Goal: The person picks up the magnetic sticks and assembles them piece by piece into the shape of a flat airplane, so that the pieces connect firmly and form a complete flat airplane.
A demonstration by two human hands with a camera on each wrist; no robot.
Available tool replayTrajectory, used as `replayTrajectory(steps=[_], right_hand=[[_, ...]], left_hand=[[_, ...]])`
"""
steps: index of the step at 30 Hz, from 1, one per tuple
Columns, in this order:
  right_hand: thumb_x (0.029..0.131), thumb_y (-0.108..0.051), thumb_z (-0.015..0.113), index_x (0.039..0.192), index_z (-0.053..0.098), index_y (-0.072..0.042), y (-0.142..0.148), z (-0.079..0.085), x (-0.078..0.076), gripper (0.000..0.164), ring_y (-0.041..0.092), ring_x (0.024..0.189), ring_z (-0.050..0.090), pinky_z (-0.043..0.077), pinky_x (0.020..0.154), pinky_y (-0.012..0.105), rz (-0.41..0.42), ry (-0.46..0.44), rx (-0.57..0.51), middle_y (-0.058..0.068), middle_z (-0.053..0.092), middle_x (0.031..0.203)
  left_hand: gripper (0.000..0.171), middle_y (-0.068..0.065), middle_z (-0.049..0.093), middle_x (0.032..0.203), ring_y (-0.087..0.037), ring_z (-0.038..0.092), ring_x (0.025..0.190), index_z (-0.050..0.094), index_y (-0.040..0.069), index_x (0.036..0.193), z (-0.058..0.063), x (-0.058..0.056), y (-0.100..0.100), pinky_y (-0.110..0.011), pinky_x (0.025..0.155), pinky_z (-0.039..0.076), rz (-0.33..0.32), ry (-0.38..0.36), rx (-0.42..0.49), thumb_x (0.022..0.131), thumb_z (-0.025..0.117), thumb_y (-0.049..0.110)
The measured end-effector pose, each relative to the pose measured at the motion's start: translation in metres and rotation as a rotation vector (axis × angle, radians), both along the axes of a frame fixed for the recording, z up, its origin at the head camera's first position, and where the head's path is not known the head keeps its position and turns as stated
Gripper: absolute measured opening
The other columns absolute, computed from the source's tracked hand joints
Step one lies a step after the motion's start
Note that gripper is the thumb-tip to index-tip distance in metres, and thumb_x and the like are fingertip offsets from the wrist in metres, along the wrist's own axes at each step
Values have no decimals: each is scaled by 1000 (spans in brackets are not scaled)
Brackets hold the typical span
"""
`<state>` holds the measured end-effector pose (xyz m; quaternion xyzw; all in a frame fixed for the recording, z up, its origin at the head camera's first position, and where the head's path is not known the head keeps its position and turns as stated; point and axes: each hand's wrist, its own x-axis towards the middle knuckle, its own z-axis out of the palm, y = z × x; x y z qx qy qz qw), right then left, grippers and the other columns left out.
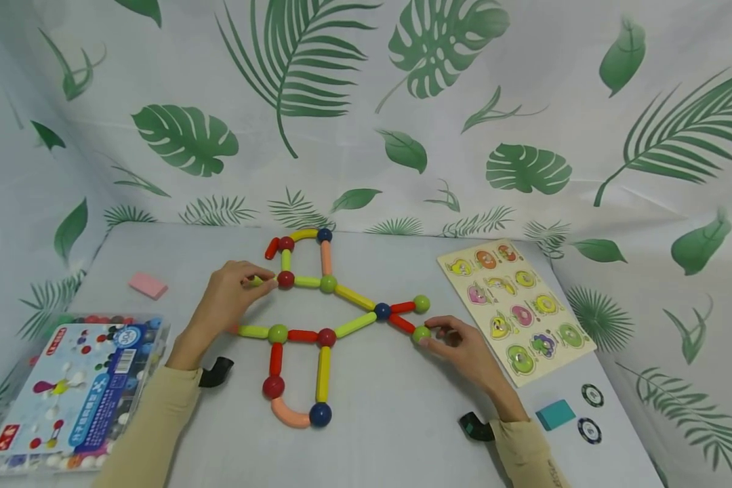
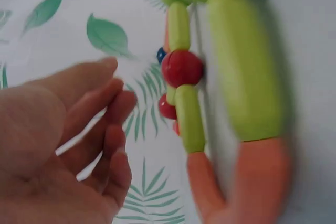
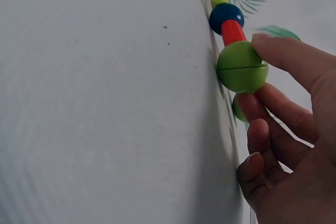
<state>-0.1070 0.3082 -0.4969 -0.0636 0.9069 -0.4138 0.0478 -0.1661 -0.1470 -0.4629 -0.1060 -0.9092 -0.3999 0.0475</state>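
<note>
A figure of toy rods and balls lies flat on the table, with two loops at the left joined at a dark blue ball (image 1: 382, 311). Two short red rods (image 1: 402, 324) fork rightward from it, each tipped with a green ball. My right hand (image 1: 463, 349) pinches the nearer green ball (image 3: 242, 67) between thumb and fingers. Over the figure's left end is my left hand (image 1: 228, 291), beside a red ball (image 1: 285, 279). In the left wrist view its fingers are loosely bent, holding nothing, apart from the yellow-green rod (image 2: 247, 66) and orange curved piece (image 2: 260, 182).
At the left stands a clear box of balls with a printed cover (image 1: 67, 386). A pink block (image 1: 148, 285) lies behind it. To the right are a fruit-picture board (image 1: 484, 308), a teal block (image 1: 556, 414) and two round chips (image 1: 589, 430). Leaf-patterned cloth walls (image 1: 366, 169) enclose the table.
</note>
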Motion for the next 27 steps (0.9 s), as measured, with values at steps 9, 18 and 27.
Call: replayTrajectory(steps=[9,18,27], right_hand=[[91,-38,76,120,70,-20,6,6,0,35,17,94,53,42,76,23,-8,21,-31,-1,68,109],[90,-39,77,116,71,-21,6,8,1,32,14,94,54,43,77,23,-42,35,-61,-7,68,105],[91,-38,76,115,72,-23,8,8,2,29,14,94,54,43,78,23,-47,44,-62,-9,68,104]], left_hand=[[28,-17,72,112,-34,56,105,75,2,113,4,-47,-1,-47,91,45,123,-33,35,96,72,24],[34,-23,72,111,-35,62,102,72,-6,114,-13,-68,0,-47,87,51,155,-130,-16,95,72,22],[31,-23,71,108,-31,58,94,72,-7,111,-13,-77,6,-38,77,49,177,-195,-55,96,71,20]])
